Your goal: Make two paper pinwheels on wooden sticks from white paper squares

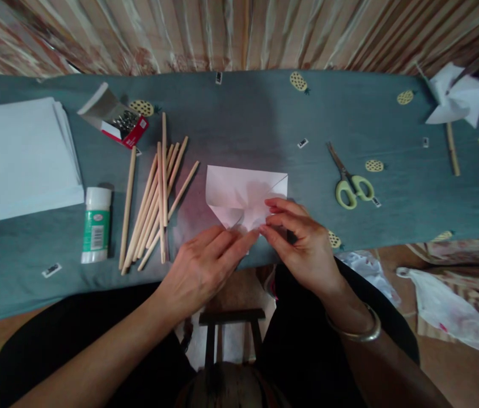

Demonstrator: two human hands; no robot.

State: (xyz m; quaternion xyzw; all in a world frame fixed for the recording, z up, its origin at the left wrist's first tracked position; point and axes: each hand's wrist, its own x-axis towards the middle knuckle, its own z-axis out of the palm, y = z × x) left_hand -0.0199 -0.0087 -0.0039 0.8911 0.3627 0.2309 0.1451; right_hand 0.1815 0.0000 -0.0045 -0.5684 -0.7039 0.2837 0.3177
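Observation:
A square of white paper (239, 184) lies near the table's front edge, cut in from its corners, with flaps curled toward its middle like a pinwheel. My left hand (207, 260) presses its fingers on the near left side of the paper, holding the folded flaps down. The fingers of my right hand (301, 238) are pinched at the paper's near right part, close to the left fingertips. Both hands cover the near edge of the paper. A finished white paper pinwheel (449, 96) on a wooden stick lies at the far right.
Several wooden sticks (160, 181) lie left of the paper, beside a glue stick (97, 226). Behind them is an open red box of metal pins (126, 124). A stack of white paper (18, 158) lies at the left, green-handled scissors (350, 184) at the right. A curtain (222, 34) hangs behind.

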